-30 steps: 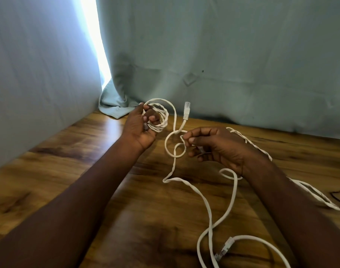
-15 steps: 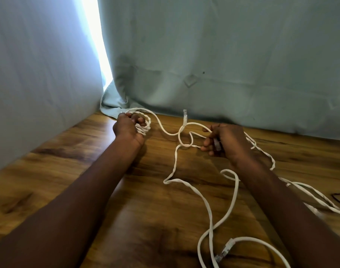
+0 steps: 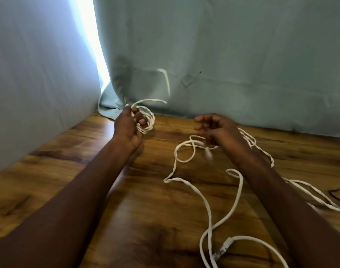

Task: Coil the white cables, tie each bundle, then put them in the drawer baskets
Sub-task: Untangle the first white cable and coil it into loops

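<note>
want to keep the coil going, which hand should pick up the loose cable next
Right. The right hand hangs with fingers loosely curled, holding nothing, just above the loose cable on the table. The left hand already grips the coil.

No readable text, no labels, no brand marks or numbers anywhere (cable plugs included)

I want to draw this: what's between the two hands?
Head view: bare wooden table between the left hand holding the coil and the right hand.
</note>
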